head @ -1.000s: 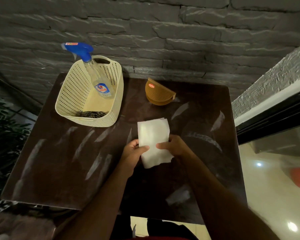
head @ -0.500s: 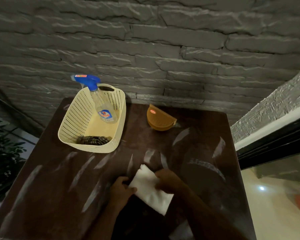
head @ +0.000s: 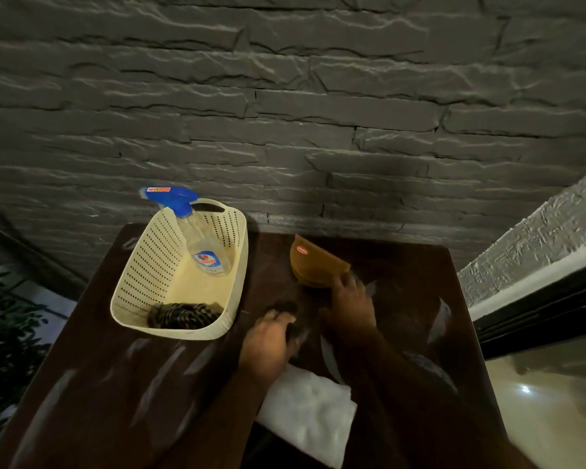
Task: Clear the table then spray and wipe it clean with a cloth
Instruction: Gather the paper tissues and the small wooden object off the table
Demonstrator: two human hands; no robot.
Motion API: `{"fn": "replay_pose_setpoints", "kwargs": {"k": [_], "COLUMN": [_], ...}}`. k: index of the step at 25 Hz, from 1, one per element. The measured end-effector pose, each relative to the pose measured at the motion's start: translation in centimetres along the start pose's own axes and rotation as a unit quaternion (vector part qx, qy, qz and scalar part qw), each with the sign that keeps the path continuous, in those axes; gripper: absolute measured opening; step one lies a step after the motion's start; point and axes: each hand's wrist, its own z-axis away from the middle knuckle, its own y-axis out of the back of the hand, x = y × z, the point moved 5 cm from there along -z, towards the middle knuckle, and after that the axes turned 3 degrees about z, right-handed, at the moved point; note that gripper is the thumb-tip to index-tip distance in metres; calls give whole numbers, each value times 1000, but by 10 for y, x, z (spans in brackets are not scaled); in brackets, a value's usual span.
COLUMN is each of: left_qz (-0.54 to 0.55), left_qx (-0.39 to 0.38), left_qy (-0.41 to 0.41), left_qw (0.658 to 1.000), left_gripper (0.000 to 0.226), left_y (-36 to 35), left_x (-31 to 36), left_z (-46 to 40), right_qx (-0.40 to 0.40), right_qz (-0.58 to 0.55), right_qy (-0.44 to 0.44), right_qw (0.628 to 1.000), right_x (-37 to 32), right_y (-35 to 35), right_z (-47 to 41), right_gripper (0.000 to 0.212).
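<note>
Seeing dark brown table (head: 403, 265) w/ cream perforated plastic basket (head: 142, 292) at far-left corner, white folded cloth (head: 313, 412) at near edge; I read left hand (head: 268, 346) loosely curled, right hand (head: 351, 304) spread, fingertips touching orange wedge-shaped holder (head: 313, 267).

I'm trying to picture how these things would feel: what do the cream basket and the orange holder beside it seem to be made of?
The cream basket looks like moulded plastic, matt: its walls carry even rows of small punched holes and a smooth rolled rim. The orange holder also looks like plastic, with a fine ribbed or woven-look surface and a small red label; the dim light leaves its exact texture open.
</note>
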Motion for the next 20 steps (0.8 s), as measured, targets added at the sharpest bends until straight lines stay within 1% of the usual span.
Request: {"fn": "replay_pose_setpoints", "kwargs": {"k": [2,4,5,7,10,11,12,15,18,20], "left_qz": [-2,6,15,34,52,56,59,64,70,77], "left_qx": [11,23,25,23,18,19,20,30,47,52], "left_qy": [-16,-23,-22,-20,-12,-8,-2,6,-2,-2], "left_qw": [1000,999,999,999,998,998,998,997,996,996], "left_gripper": [42,43,43,43,42,42,42,41,41,41], "left_y": [10,14,13,9,4,4,4,11,18,22], "left_x": [8,12,13,12,1,-4,-8,-14,-11,-11], "left_z": [-18,-30,-33,-35,-30,-30,-30,-33,-35,-34], "right_qx": [2,-35,-59,-78,-26,-17,-17,-32,-26,-16], "right_qz": [13,36,45,46,32,34,34,23,10,-18], "right_qy": [16,23,22,20,17,19,24,40,61,69], "right_qw": [1000,998,997,996,999,999,999,998,998,997], "right_x": [-3,-2,-1,1,1,2,3,6,8,15], "right_y": [10,4,-1,-13,-15,-15,-15,-15,-13,-11], "right_z": [-25,-47,-54,-63,-71,-73,-75,-80,-80,-68], "right_gripper": [84,92,92,82,54,48,46,52,44,42]}}
